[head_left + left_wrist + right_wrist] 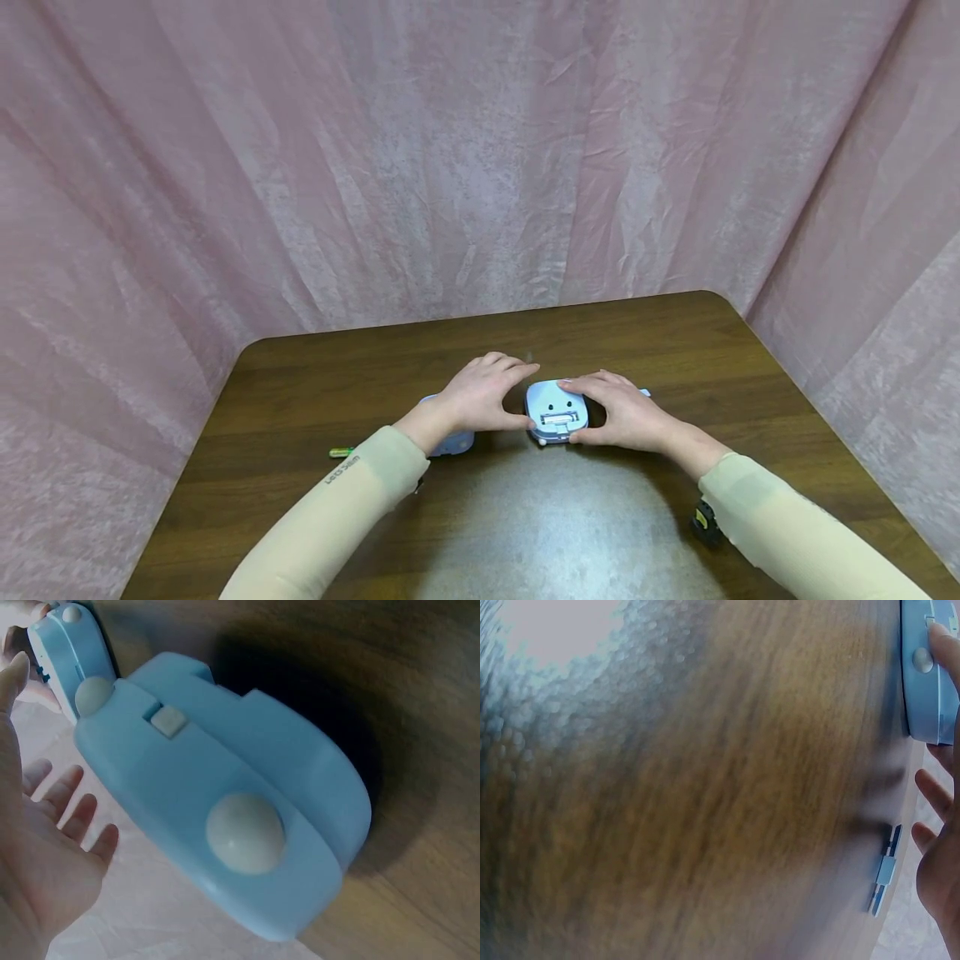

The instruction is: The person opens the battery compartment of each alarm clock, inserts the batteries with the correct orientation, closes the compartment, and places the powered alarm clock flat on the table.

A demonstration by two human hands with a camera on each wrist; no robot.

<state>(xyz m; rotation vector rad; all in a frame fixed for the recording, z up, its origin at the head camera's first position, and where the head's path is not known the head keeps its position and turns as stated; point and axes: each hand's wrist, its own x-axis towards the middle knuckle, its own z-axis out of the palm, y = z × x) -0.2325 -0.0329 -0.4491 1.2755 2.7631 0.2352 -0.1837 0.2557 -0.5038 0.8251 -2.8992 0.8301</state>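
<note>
A light blue rounded-square device (546, 396) lies on the table, a slot holding something pale and two dark round spots on its top face. My right hand (626, 412) grips it from the right, thumb at the near edge, fingers at the far edge. In the right wrist view the thumb (945, 649) lies by a white button on its side. My left hand (483, 396), fingers spread, is at its left; whether the thumb touches it I cannot tell. A second light blue device (187, 780) with white round knobs sits below the left wrist, partly hidden by it.
A green-and-yellow stick (341, 452) lies left of the left forearm. Behind the right hand is a small light blue piece (885, 870). A black-and-yellow object (703, 525) shows beside the right sleeve. Pink curtains (480, 167) hang beyond the wooden table (300, 383).
</note>
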